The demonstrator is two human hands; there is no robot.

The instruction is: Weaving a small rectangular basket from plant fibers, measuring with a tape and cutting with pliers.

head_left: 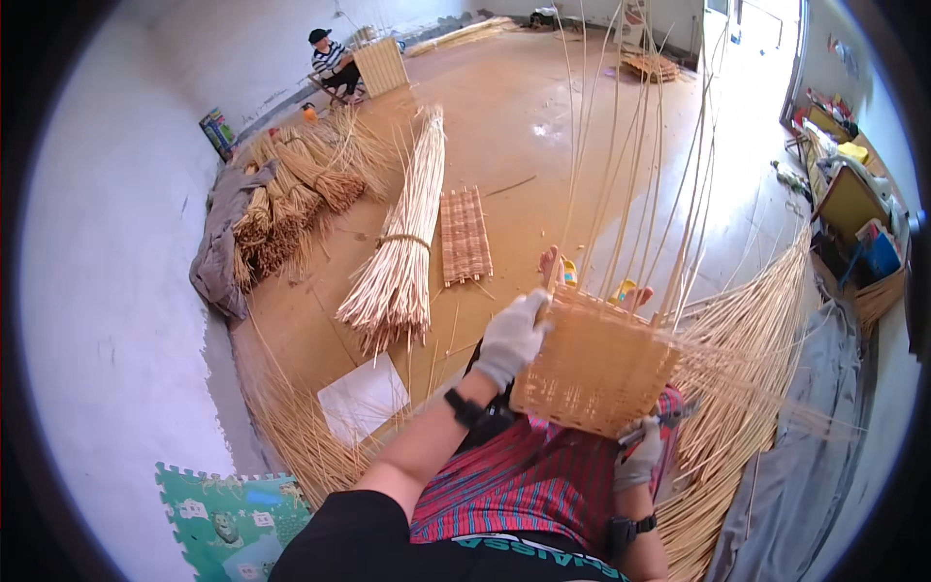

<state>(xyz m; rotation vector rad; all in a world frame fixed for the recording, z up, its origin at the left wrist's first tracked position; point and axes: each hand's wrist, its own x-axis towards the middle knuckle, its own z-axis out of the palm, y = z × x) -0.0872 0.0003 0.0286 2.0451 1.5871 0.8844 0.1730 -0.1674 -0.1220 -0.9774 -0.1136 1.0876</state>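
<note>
My left hand (514, 335), in a pale glove, grips the upper left side of a woven rattan piece (592, 364) held over my lap. Long thin strands (640, 223) rise from its top edge. My right hand (637, 451), also gloved, is closed on a dark metal hand tool (669, 418) at the piece's lower right corner. A red striped cloth (504, 485) covers my lap beneath it, and my feet in sandals (567, 274) show behind the piece.
Bundled reeds (393, 262) and a flat woven panel (466, 233) lie ahead; more reeds heap left (291, 194) and spread right (747, 369). A white sheet (359, 403) and foam mat (223, 524) are lower left. A seated co-worker (335, 63) is far back. Cluttered shelving (844, 204) lines the right wall.
</note>
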